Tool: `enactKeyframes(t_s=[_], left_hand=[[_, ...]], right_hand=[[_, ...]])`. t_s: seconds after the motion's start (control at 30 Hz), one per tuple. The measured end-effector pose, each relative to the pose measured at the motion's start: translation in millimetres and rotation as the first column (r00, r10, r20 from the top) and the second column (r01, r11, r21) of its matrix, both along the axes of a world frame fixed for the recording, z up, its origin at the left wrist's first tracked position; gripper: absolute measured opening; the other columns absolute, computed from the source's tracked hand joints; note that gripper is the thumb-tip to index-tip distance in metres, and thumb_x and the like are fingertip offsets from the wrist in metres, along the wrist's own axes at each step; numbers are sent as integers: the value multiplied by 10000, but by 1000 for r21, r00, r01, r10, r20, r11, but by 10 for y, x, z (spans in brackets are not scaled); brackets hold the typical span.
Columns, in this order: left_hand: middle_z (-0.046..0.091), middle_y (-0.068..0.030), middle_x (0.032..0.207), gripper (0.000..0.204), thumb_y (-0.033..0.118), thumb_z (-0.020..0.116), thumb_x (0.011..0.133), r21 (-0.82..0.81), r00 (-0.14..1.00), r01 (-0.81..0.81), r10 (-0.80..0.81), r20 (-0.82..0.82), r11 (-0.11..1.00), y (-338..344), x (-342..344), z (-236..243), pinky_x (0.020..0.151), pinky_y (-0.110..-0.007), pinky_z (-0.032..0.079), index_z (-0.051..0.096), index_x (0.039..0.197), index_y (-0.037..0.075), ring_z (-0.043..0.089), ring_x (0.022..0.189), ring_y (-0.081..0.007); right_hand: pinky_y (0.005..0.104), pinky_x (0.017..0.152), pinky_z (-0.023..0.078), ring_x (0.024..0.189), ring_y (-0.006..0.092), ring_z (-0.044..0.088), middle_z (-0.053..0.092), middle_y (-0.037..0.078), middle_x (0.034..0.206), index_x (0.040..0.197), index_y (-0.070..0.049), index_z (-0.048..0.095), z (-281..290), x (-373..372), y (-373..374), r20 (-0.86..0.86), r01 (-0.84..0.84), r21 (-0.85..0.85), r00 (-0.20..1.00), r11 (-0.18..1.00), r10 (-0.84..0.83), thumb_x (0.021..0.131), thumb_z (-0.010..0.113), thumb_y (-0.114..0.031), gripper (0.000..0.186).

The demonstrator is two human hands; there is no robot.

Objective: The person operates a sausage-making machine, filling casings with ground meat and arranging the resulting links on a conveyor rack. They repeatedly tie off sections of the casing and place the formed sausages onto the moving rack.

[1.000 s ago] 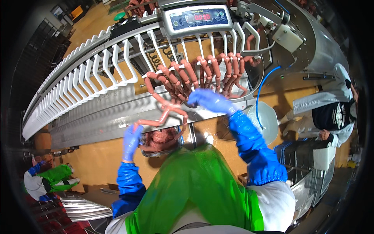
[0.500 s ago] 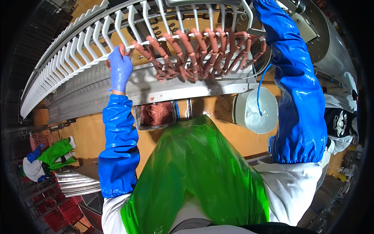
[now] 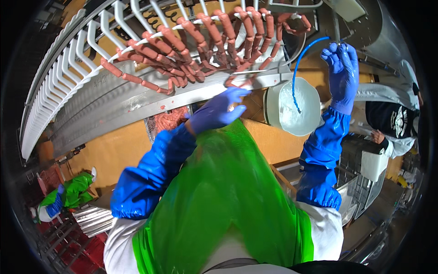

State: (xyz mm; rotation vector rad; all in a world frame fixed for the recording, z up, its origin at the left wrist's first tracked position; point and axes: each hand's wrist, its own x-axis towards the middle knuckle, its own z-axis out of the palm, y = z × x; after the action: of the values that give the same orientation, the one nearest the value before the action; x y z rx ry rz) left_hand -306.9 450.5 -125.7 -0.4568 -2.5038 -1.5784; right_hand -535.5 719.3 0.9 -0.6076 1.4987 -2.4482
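Observation:
My left hand (image 3: 218, 111), gloved in purple, is open, its fingers apart, below the linked sausages (image 3: 200, 34) that hang in loops on white hooks (image 3: 93, 45). My right hand (image 3: 340, 68), gloved alike, is raised at the right, its fingers closed on the end of a thin metal tube (image 3: 336, 29) on the steel machine (image 3: 374, 32). A thin blue hose (image 3: 301, 55) curves down beside it into a pale bucket (image 3: 295, 107). The sausages touch or hang just over a steel ledge (image 3: 109, 107).
A container of ground meat (image 3: 166, 119) sits below the ledge. A co-worker (image 3: 392, 118) in white sleeves and a dark top is at the right, beside steel carts (image 3: 369, 182). Another worker (image 3: 73, 192) in green is at lower left, near red racks (image 3: 86, 251).
My left hand left the hooks and moved right and down, now open. My right hand came down from the top edge into view. The last sausage loop now hangs on a hook at the left.

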Motion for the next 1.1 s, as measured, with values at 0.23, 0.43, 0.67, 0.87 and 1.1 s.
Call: enactKeyframes(t_s=[0.23,0.43,0.67,0.87,1.1], left_hand=[[609,-96,1125,400,297,654,920,326,996,2,-32,87,945,861,-2133,223,1009,-325,419,598,1145,-28,567,1049,-155],[625,-56,749,303,306,657,900,579,949,-32,-157,274,815,758,-2963,-191,572,-288,508,623,1017,29,625,650,-166],[588,-146,1111,485,230,727,870,417,972,-233,195,133,878,807,-2309,-458,888,-355,513,494,1225,-5,625,1022,-230],[625,-106,1027,385,337,630,949,403,972,-208,144,184,891,653,-2437,-232,796,-369,515,597,1064,-29,601,988,-214],[624,-68,823,364,356,588,984,243,935,-335,289,206,910,241,-1540,-357,650,-329,480,612,1023,-5,583,710,-155]], right_hand=[[420,878,514,951,278,619,615,141,1001,1069,-25,578,-58,326,949,-47,-19,-27,999,999,17,1059,448,-297,302],[354,894,526,935,198,650,657,95,961,1247,7,556,-388,362,908,19,81,234,996,969,-88,946,648,-105,334],[280,907,497,972,127,630,667,52,1031,1218,-3,604,-585,-48,839,151,-248,516,968,820,198,898,719,-163,376],[286,896,488,961,109,623,667,41,1006,1204,-18,607,-450,-312,405,89,-257,528,964,809,249,912,699,-201,356],[268,866,455,933,92,541,579,-16,993,1182,-85,614,-478,-419,457,176,-473,656,854,589,490,885,693,-341,400]])
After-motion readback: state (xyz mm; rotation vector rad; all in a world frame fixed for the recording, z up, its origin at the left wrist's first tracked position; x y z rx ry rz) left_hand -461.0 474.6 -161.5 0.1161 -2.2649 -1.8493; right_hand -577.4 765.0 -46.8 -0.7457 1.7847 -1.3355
